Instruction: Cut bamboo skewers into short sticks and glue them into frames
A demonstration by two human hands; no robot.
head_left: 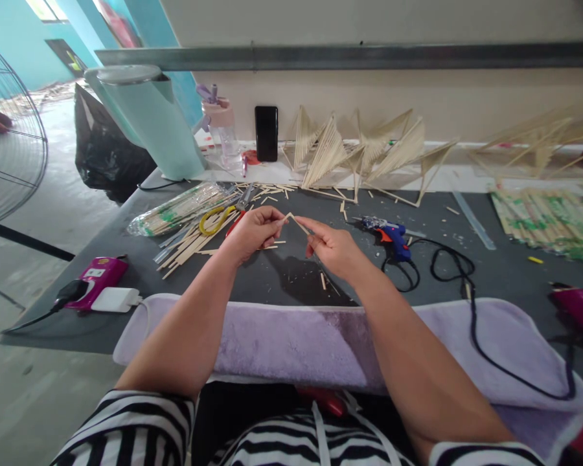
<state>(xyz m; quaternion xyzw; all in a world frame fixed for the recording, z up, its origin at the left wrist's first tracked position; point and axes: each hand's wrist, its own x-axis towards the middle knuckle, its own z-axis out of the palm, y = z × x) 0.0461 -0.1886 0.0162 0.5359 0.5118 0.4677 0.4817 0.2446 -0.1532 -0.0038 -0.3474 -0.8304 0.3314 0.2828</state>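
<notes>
Above the dark table, my left hand (258,232) pinches one side of a small peaked piece made of thin wooden sticks (291,215). The fingers of my right hand (331,244) are closed on its other side, along a stick that slopes down to the right. The two sticks meet in a point between my hands. Left of my left hand lie loose wooden sticks (194,244) and scissors with yellow and red handles (216,221). A blue glue gun (392,238) lies to the right of my right hand.
Stick frames (340,152), a phone (267,133), a bottle (222,126) and a green jug (148,120) stand behind. Bagged sticks (548,217) lie right, a pink power strip (97,278) left. A black cable (473,323) crosses the purple towel (291,336).
</notes>
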